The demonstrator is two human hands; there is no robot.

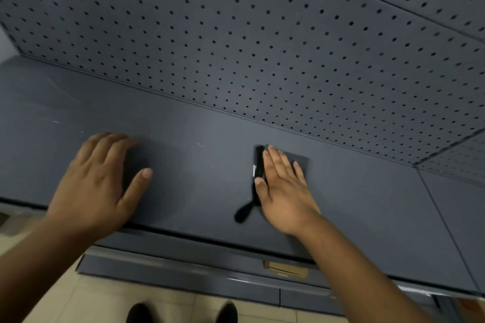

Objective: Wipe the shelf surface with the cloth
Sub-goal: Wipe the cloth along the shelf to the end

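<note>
The shelf surface (199, 139) is a dark grey metal board with faint pale smears at its left. A folded dark grey cloth (300, 160) lies flat on it, right of the middle, with a black edge and a black loop (244, 212) trailing toward me. My right hand (283, 189) presses flat on the cloth, fingers straight, covering most of it. My left hand (102, 178) rests palm down on the bare shelf to the left, fingers spread, holding nothing. Its fingertips are blurred.
A grey perforated back panel (236, 34) rises behind the shelf. A seam separates a neighbouring shelf board (459, 212) at the right. Below the front edge sits a lower shelf (183, 270) with a brown cardboard piece (286, 269). My shoes (141, 312) stand on a tiled floor.
</note>
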